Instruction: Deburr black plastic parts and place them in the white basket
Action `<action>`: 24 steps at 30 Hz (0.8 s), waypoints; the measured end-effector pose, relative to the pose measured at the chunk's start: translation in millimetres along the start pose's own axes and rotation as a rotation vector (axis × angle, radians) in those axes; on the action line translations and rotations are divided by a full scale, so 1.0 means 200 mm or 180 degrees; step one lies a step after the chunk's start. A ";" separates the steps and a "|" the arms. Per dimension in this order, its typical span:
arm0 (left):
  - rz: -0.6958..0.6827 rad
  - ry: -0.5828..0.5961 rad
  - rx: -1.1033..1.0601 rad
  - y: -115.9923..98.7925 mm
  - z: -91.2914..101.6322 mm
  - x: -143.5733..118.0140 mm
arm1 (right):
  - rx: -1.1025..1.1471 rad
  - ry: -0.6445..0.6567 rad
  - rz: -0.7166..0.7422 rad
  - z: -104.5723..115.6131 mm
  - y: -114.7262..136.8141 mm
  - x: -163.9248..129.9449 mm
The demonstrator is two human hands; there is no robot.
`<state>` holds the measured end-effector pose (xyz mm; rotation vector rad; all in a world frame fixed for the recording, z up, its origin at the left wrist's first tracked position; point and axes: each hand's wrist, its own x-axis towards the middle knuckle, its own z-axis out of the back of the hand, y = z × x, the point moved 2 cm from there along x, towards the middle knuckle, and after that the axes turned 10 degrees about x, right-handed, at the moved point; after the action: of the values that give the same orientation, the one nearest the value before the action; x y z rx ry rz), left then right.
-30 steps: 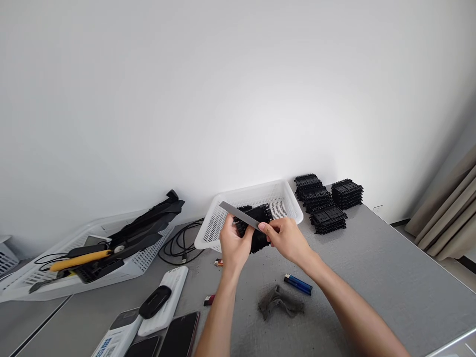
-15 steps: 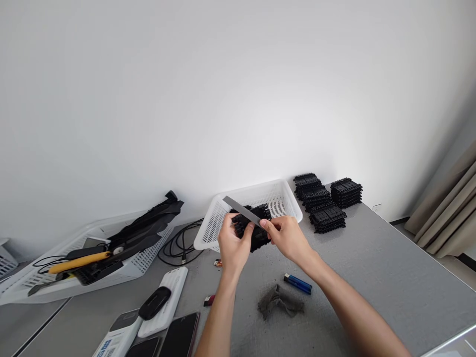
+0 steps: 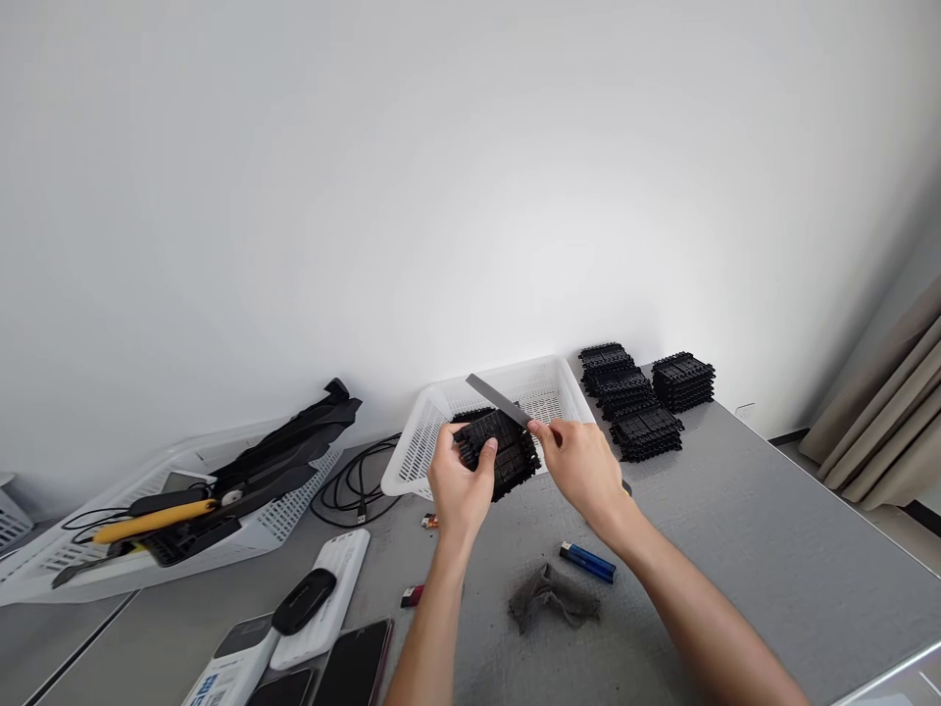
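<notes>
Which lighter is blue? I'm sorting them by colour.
The blue lighter lying right of the grey rag; the two small ones nearer the left arm look red.

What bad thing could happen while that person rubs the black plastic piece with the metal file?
The metal file could slip off the black plastic piece and scrape the left hand, whose thumb lies close by. The right hand might press too hard and snap a thin edge. Dust could fall into the white basket behind it.
</notes>
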<state>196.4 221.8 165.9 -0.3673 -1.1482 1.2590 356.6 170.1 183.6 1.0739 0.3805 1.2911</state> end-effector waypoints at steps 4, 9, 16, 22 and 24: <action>-0.0052 -0.0025 -0.0049 0.01 0.00 0.01 | -0.0055 0.0149 0.0086 -0.01 0.00 0.00; -0.0048 -0.0167 0.0033 0.00 0.02 0.01 | -0.0206 -0.0070 0.0053 0.01 -0.01 0.01; -0.0024 -0.0128 0.0017 0.00 0.02 0.01 | -0.0010 -0.0042 0.0148 0.01 -0.03 0.02; -0.0070 -0.0143 0.0017 0.00 0.01 0.01 | 0.0716 0.0510 0.0222 -0.01 -0.03 0.02; -0.0139 -0.0136 0.0003 -0.02 0.01 0.00 | 0.0889 0.0878 0.0248 -0.04 -0.01 0.01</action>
<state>197.3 220.9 169.6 -0.3144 -1.1860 1.2342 353.0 175.6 178.0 1.1530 0.7505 1.4913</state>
